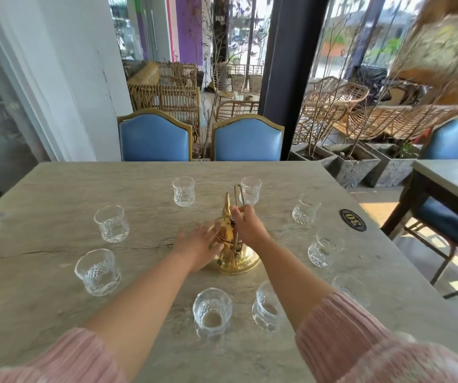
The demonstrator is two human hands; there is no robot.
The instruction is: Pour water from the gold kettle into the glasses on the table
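On my feed the kettle [233, 252] sits mid-table [56, 272] with glasses [111, 223] ringed around it: two behind, two left, three right, two nearest me. My left hand [203, 241] is against its left side and my right hand [247, 225] pinches the handle [239, 194] up top. Two chairs [154, 139] stand behind the far edge, and there's another table [454, 175] off right.

bright daylight from windows [332, 51] ahead; soft shadows on table [42, 272]; wide-angle bending, blur at edges.
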